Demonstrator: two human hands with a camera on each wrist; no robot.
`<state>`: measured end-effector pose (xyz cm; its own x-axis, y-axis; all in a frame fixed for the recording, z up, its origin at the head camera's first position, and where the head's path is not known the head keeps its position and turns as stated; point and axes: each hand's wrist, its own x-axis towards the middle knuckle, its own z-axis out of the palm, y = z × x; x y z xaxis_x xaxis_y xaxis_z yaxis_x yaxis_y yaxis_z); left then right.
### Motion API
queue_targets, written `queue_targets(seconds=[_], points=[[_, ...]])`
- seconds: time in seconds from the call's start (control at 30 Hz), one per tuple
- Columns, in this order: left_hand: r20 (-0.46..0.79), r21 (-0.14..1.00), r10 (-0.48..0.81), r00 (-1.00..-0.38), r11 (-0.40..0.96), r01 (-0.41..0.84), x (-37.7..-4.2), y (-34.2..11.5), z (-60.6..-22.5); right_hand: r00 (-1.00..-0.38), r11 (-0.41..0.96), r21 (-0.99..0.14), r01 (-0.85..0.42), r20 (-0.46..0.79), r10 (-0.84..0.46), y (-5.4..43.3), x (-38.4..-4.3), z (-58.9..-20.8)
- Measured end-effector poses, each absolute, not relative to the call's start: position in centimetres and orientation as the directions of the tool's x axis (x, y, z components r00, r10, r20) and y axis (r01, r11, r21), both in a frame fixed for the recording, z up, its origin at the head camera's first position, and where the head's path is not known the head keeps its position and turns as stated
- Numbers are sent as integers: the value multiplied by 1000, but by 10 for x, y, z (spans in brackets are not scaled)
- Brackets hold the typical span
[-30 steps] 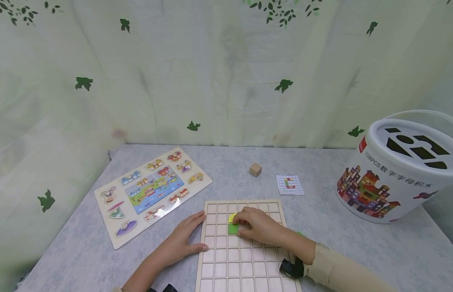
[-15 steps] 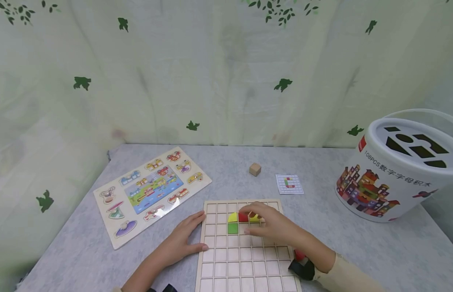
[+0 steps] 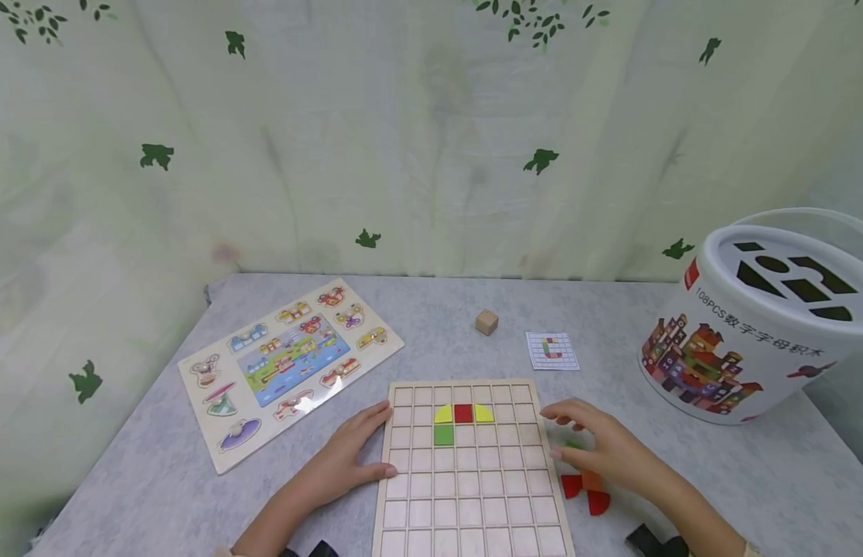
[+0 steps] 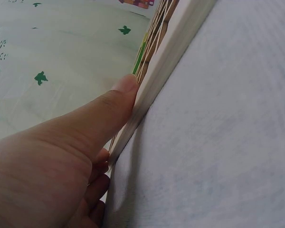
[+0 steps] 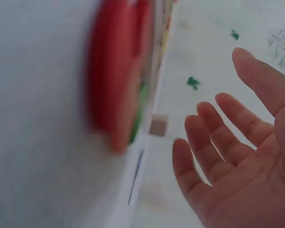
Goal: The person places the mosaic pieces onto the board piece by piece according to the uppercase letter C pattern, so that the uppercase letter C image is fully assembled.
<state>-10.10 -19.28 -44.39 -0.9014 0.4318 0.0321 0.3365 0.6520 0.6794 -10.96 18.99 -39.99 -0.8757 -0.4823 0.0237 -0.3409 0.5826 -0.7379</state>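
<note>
A wooden grid board [image 3: 469, 486] lies on the table. Near its far side, a red square block [image 3: 463, 414] sits between two yellow rounded blocks [image 3: 443, 415], with a green square block [image 3: 443, 435] below the left one. My left hand [image 3: 342, 464] rests against the board's left edge, thumb [image 4: 126, 85] on the rim. To the right of the board, my right hand [image 3: 612, 449] hovers with loosely bent fingers and holds nothing. Beneath and beside it lie loose red blocks [image 3: 598, 503], an orange block [image 3: 592, 480] and a partly hidden green one [image 3: 573, 444].
Behind the board are a small wooden cube [image 3: 486, 322] and a pattern card [image 3: 553, 353] with a coloured shape. A picture puzzle [image 3: 292, 371] lies at the left. A white lidded bucket [image 3: 745, 340] stands at the right. A curtain [image 3: 431, 155] hangs behind the table.
My right hand has left the red and yellow blocks on the board and moved right, over the loose blocks, which now show more. The left hand has stayed in place.
</note>
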Motion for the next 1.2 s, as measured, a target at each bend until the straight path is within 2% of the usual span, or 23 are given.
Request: queue_targets(seconds=[0.27,0.43,0.67,0.93,1.13,1.2], points=[[21,689,433,-901,647,327,-102,-193,-445,-920,650,-731,-208,-80,-385,212,-103,-421],[21,688,431,-902,648,326,-101,-193,-445,-914,660,-732,-170,-133,-382,215,-104,-428],[20,683,428,-904,654,325,-100,-192,-445,-902,643,-743,-186,-131,-412,214,-105,-430],[17,681,429,-903,656,325,-100,-192,-443,-929,715,-673,-190,-113,-353,212,-104,-425],[21,679,430,-903,657,329,-101,-192,-443,-956,734,-665,-142,-100,-275,207,-103,-421],[23,678,431,-902,656,331,-101,-192,-444,-957,724,-671,-161,-72,-279,204,-103,-418]])
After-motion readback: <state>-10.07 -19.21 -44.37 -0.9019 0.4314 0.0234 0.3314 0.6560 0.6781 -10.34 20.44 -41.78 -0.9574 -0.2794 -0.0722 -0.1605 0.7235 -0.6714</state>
